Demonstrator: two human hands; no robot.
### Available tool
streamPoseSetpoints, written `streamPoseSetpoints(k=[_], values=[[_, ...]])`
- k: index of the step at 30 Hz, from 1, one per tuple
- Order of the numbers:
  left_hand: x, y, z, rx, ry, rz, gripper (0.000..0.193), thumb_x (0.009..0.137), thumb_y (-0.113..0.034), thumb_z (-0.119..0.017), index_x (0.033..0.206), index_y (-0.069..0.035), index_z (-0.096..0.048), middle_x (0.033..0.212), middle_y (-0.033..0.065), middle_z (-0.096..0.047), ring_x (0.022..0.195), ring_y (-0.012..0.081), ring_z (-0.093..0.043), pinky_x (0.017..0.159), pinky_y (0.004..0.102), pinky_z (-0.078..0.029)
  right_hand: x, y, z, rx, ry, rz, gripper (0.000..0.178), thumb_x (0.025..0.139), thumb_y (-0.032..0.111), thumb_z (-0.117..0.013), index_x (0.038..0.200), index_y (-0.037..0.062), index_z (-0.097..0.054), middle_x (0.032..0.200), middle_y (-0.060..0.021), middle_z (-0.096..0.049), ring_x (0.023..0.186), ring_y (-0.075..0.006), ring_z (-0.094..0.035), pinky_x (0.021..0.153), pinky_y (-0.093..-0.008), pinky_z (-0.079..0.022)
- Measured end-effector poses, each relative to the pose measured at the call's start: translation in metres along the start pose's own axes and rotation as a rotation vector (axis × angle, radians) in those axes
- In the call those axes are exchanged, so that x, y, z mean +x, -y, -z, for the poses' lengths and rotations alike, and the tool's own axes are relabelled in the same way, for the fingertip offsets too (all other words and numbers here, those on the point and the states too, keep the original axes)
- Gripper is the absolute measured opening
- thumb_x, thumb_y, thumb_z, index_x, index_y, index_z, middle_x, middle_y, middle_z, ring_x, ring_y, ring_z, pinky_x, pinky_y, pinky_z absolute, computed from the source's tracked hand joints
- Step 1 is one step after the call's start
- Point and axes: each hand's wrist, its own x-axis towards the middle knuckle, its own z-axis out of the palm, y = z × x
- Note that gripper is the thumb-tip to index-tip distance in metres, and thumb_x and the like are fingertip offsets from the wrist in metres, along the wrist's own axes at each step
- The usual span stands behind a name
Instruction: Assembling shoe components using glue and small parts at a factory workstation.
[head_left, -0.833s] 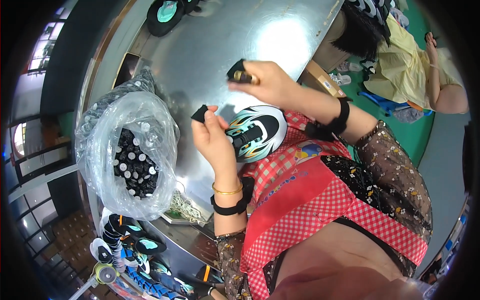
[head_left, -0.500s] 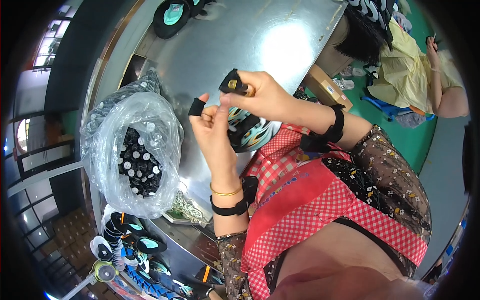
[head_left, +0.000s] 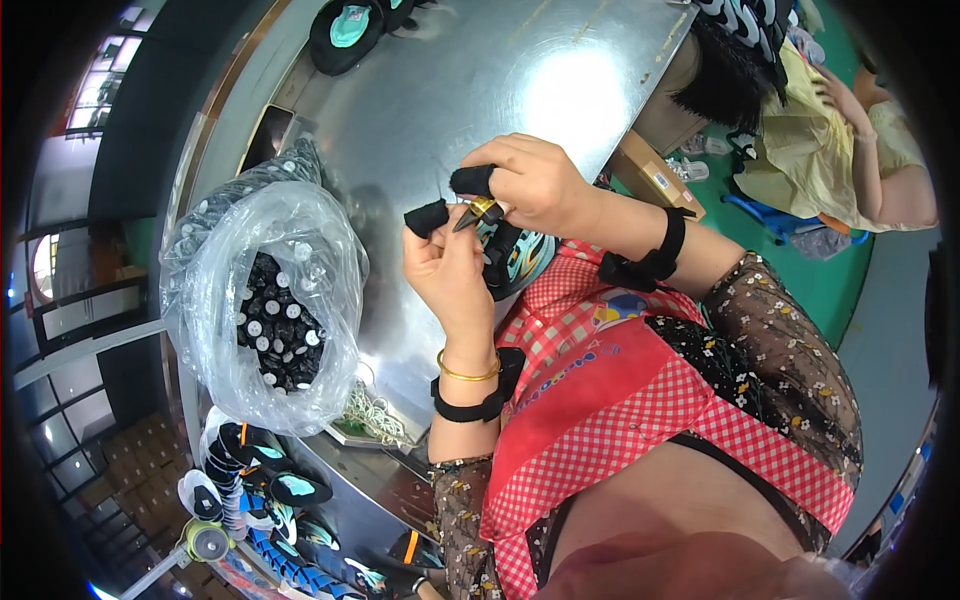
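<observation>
My right hand (head_left: 545, 190) is closed around a small tool (head_left: 482, 212) with a gold-coloured body and a dark pointed tip, aimed at my left fingers. My left hand (head_left: 445, 285) is closed in a pinch just beside that tip; what it grips, if anything, is too small to make out. Black fabric finger covers (head_left: 427, 217) are on a finger of each hand. Below and partly behind the hands, against the red checked apron, lies a black, teal and orange patterned shoe (head_left: 525, 265). Part of the shoe is hidden by my hands.
A clear plastic bag (head_left: 340, 320) of black pieces with white discs stands at the left of the metal table (head_left: 460, 80). Pale cord (head_left: 372, 415) lies at the near edge. Several shoes (head_left: 300, 488) sit lower left, others far left. Another person (head_left: 850, 110) is at right.
Both hands have moved slightly, the left to the right. The right hand has turned, so the tool's dark point now shows, angled down toward the left fingers.
</observation>
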Motion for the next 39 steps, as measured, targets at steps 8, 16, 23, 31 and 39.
streamPoseSetpoints(k=[8,16,23,31,39], values=[[0.002,-0.004,0.013,-0.079,0.048,0.127,0.007,0.085,-0.004,-0.059,0.086,-0.005,-0.053,0.061,-0.0055,-0.046,0.047,-0.0006,-0.034,0.041,0.0148,-0.025,0.000,0.006,0.006,-0.016,-0.046,-0.005,0.021,0.061,0.001,-0.070,0.079,0.0037,-0.060,0.085,-0.0070,-0.063,0.065,-0.0223,-0.060,0.056,-0.0315,-0.047],[-0.002,-0.001,0.013,-0.097,0.132,0.113,0.006,0.087,-0.005,-0.058,0.091,-0.006,-0.054,0.067,-0.0035,-0.047,0.052,0.0013,-0.037,0.044,0.0158,-0.028,0.000,0.009,-0.002,0.159,-0.059,-0.207,0.020,0.066,0.000,-0.068,0.083,0.0036,-0.059,0.080,-0.0078,-0.062,0.067,-0.0235,-0.060,0.058,-0.0301,-0.047],[-0.004,0.004,0.010,0.015,-0.046,0.013,0.008,0.088,-0.012,-0.060,0.091,-0.005,-0.058,0.068,-0.0031,-0.049,0.054,0.0025,-0.039,0.046,0.0160,-0.030,0.000,0.032,0.009,0.912,0.094,-0.860,0.010,0.085,0.008,-0.063,0.090,0.0019,-0.058,0.082,-0.0019,-0.064,0.078,-0.0062,-0.058,0.069,-0.0218,-0.045],[-0.001,0.006,0.019,-0.007,0.000,0.069,0.008,0.088,-0.012,-0.061,0.091,-0.005,-0.058,0.071,-0.0051,-0.051,0.054,-0.0005,-0.034,0.046,0.0160,-0.024,-0.003,0.032,0.004,0.917,0.163,-0.917,0.012,0.087,0.012,-0.063,0.092,0.0020,-0.057,0.081,0.0023,-0.058,0.074,-0.0025,-0.050,0.063,-0.0197,-0.041],[0.004,0.007,0.024,-0.126,0.010,0.148,0.004,0.087,-0.009,-0.060,0.088,-0.006,-0.057,0.065,-0.0080,-0.046,0.052,-0.0012,-0.030,0.045,0.0160,-0.022,-0.013,0.018,0.006,-0.114,0.130,-0.270,0.008,0.074,0.005,-0.063,0.078,0.0066,-0.056,0.068,-0.0028,-0.056,0.069,-0.0166,-0.055,0.066,-0.0324,-0.040]])
